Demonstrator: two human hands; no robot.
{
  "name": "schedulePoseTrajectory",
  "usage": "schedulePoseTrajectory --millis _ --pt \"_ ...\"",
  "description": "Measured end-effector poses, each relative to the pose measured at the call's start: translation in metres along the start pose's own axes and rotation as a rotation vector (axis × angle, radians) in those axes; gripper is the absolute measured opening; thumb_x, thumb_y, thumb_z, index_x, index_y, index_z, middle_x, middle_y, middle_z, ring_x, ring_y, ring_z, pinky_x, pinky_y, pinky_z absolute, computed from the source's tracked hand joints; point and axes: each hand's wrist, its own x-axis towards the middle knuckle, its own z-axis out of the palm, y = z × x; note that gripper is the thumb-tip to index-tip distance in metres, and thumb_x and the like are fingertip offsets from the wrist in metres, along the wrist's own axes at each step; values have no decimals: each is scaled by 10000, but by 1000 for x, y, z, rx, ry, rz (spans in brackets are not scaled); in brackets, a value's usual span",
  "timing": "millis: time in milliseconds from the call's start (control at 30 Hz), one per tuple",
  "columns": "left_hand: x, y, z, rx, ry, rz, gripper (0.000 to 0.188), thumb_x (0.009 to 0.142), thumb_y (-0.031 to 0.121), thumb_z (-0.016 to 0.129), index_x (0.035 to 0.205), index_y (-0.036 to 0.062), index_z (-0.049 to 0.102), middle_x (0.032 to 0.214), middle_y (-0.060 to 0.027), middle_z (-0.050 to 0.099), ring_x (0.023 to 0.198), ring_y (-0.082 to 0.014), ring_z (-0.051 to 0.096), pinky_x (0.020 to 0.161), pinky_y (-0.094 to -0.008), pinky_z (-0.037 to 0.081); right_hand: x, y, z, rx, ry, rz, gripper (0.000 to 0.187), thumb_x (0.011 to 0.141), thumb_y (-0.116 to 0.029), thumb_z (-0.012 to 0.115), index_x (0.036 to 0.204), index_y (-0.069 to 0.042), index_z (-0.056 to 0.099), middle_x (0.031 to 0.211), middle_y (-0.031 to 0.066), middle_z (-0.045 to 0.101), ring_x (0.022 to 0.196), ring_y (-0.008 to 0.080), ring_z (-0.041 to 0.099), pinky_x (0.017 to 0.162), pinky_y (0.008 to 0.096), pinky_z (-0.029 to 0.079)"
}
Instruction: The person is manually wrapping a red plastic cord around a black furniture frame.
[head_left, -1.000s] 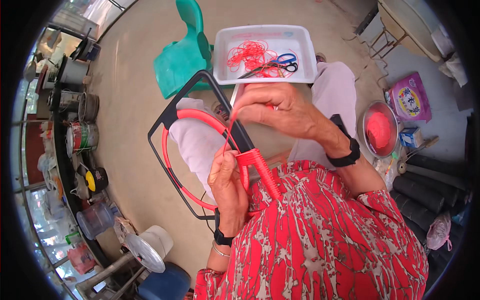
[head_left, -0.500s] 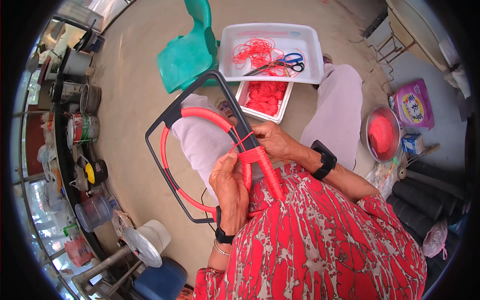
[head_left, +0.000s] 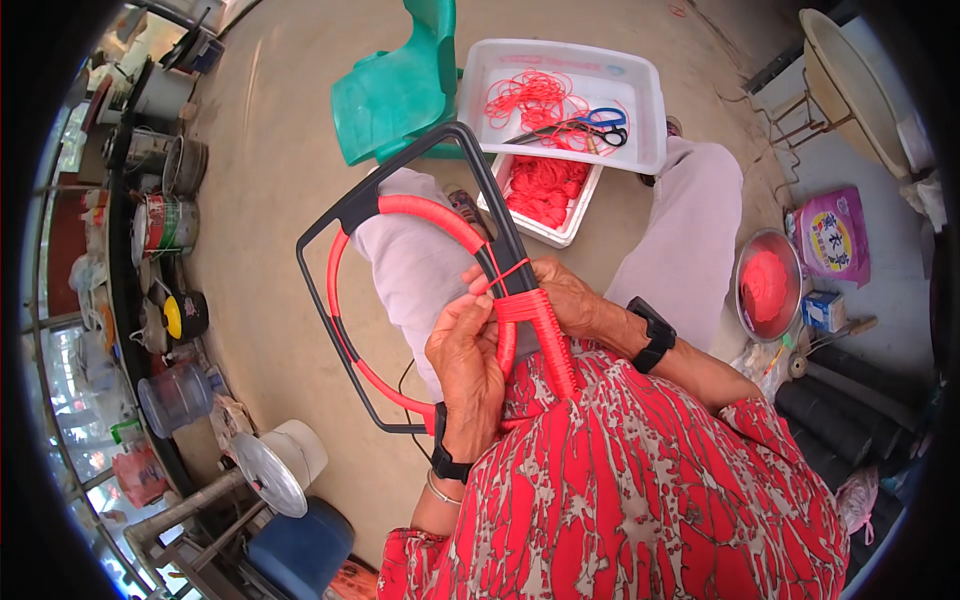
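A black frame [head_left: 490,187], with a ring inside it [head_left: 430,209] partly wrapped in red cord, leans across my lap. Close red wraps [head_left: 535,305] bind the ring to the frame's near side bar. My left hand [head_left: 468,345] is closed, its thumb and finger pinching a strand of red cord [head_left: 508,275] that crosses the bar just beyond these wraps. From the right, my right hand [head_left: 568,297] reaches around behind the same bar and grips it. The bar hides part of its fingers, and fingertips show on the left side beside the left hand's pinch.
Ahead, a white tray [head_left: 648,135] holds loose red cord [head_left: 535,103] and blue-and-black handled scissors [head_left: 605,120], above a white box [head_left: 563,235] of red cord. A green chair [head_left: 395,100] stands beside them. A metal bowl [head_left: 790,250] is right; pots [head_left: 183,167] line the left.
The left fingers have moved up along the cord toward the bar, and fingertips now show beside them. The strand lies straighter across the bar. The whole view has shifted slightly.
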Motion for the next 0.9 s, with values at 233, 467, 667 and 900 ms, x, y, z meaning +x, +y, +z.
schedulePoseTrajectory --millis 233,467,667,900 --pt "-1 -2 1 20 19 106 118 862 -31 603 965 -9 550 836 -107 649 718 -160 635 658 -263 546 -8 -24 -2 64 34 101 301 915 -144 589 1179 0 600 1099 76 633 985 127 596 906 284 482" --pt "2 -3 -4 -25 -28 168 236 852 -33 618 1043 17 489 812 -99 650 693 -147 611 652 -255 510 -22 -34 -6 -157 200 73 272 924 -122 556 1160 10 589 1043 61 647 922 113 600 868 267 479" --pt "1 -3 -5 -52 -73 241 230 869 -20 601 1059 13 475 828 -106 647 719 -141 579 697 -250 482 -23 -59 18 -500 330 -345 123 866 -86 619 974 -31 642 880 24 633 790 115 567 715 273 459" --pt "-4 -5 -2 -7 -115 383 235 887 -24 580 1098 0 482 866 -90 645 771 -118 553 749 -244 449 -2 -79 47 -1511 -35 -647 142 751 -139 696 877 -80 668 744 35 472 757 220 477 687 349 339"
